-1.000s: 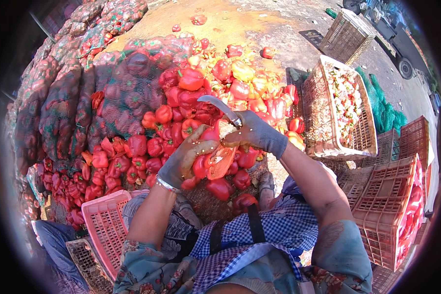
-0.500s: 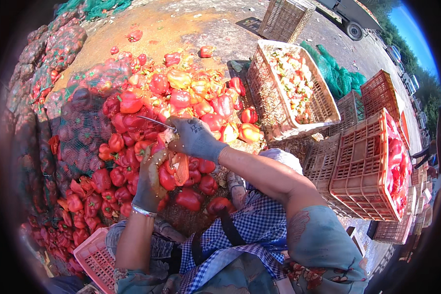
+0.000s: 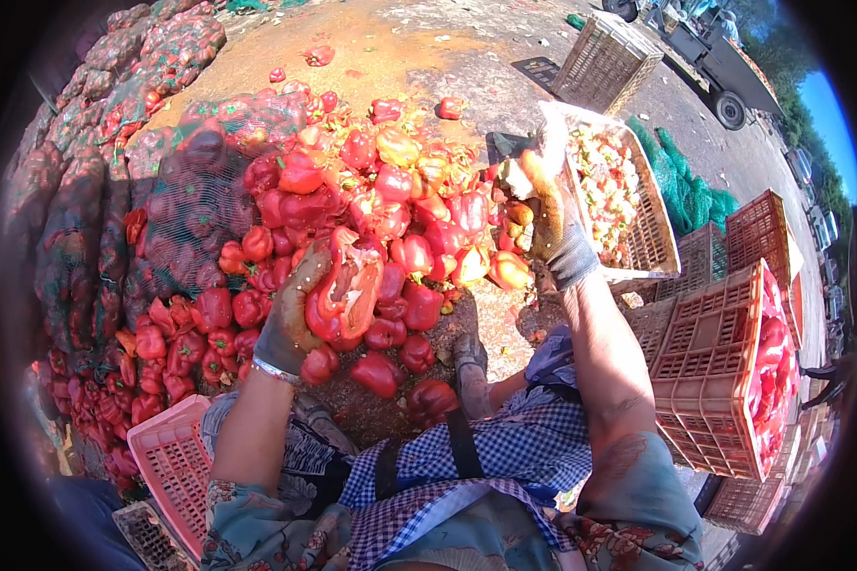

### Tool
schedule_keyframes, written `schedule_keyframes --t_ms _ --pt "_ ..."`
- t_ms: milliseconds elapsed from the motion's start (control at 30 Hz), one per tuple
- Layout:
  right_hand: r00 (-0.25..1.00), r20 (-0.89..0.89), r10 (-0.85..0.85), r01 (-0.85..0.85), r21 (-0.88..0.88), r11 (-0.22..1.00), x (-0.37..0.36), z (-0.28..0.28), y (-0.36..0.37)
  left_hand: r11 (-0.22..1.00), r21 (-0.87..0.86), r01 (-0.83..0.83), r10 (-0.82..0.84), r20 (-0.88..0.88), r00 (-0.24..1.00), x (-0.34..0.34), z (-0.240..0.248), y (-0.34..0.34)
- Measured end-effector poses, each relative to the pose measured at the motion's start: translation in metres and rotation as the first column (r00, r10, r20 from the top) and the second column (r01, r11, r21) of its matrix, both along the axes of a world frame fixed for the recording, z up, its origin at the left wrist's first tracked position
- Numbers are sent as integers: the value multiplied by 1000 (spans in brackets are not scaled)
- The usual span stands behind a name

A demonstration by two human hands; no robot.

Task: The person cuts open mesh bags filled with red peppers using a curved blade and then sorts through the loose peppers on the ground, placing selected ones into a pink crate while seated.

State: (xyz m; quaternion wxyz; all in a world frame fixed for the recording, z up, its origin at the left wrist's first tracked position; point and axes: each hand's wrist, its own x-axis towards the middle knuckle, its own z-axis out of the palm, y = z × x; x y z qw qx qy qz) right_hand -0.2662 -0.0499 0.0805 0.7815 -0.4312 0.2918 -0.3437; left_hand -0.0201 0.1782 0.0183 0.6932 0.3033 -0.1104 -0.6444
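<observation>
My left hand (image 3: 297, 319), in a stained grey glove, is closed round a red bell pepper (image 3: 345, 300) cut open, its pale inside facing up. Out to the right, beside the near left corner of a crate of pepper cores (image 3: 671, 257), is my right hand (image 3: 554, 228) in a soiled glove, its fingers curled. A pale piece (image 3: 514, 178), seemingly a pepper core, shows at those fingers. The knife seen in this hand before is hard to make out now; glare whitens the spot above the fingers. Whole red peppers (image 3: 414, 252) lie heaped between and beyond my hands.
Net sacks of peppers (image 3: 195, 205) stand at the left. A pink crate (image 3: 176, 457) is by my left elbow. Stacked crates (image 3: 700, 371), one with red peppers, rise at the right. Green netting (image 3: 686, 186) lies behind the core crate; a tall crate (image 3: 605, 62) stands farther back.
My right hand has swung right, away from the pepper, with a pale core, to the crate's edge. My left hand still holds the pepper, now showing its open inside. The view has shifted left.
</observation>
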Motion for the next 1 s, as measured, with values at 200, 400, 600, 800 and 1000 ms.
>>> schedule_keyframes --t_ms 200,400,600,800,1000 --pt "335 -177 -925 -32 -984 176 -129 0 -72 962 -130 -241 274 456 847 53 55 49" --pt "458 -303 -836 97 -917 386 -138 -21 -90 688 -38 -725 -256 922 -291 162 67 221" --pt "822 -253 -511 272 -614 741 -24 11 -28 555 200 -808 -728 586 -355 175 64 275" --pt "847 -365 -386 123 -572 811 17 18 3 916 181 -357 -301 900 -315 135 -22 74" --pt "870 -399 -290 -2 -591 807 29 5 7 851 312 -422 -478 795 -375 100 -152 -27"
